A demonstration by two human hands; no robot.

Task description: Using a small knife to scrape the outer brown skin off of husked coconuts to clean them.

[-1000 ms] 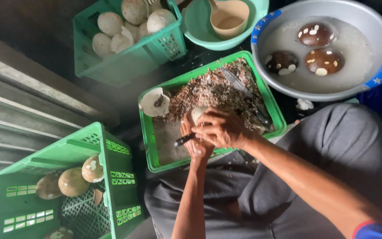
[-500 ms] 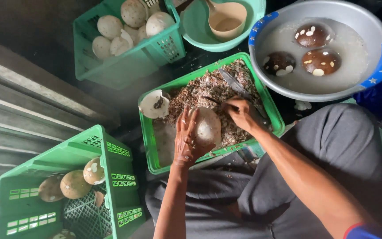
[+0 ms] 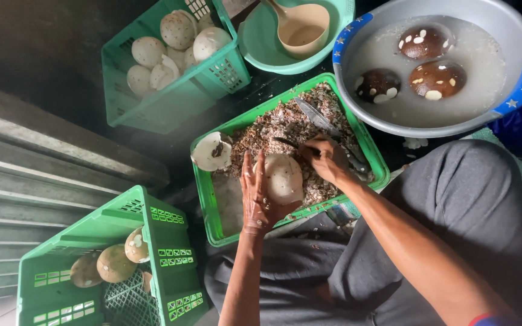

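My left hand [image 3: 255, 196] cups a pale peeled coconut [image 3: 284, 177] over the shallow green tray [image 3: 209, 211], fingers spread up along its left side. My right hand [image 3: 327, 158] grips a small dark knife [image 3: 287, 143] just right of the coconut, its blade pointing left above the nut. The tray holds a heap of brown-and-white peel shavings [image 3: 273, 127], a broken coconut piece [image 3: 211, 152] at its left edge and a larger knife [image 3: 315, 116] lying on the shavings.
A green basket [image 3: 176, 90] of peeled white coconuts stands at the back. Another green crate [image 3: 170, 259] with brownish coconuts is at the lower left. A grey basin [image 3: 515, 90] of cloudy water holds three dark coconuts. A teal bowl [image 3: 255, 42] holds a beige scoop.
Both hands moved from together at the tray's near edge out over the shavings. The left hand opened up around the coconut and the right hand shifted right with the knife.
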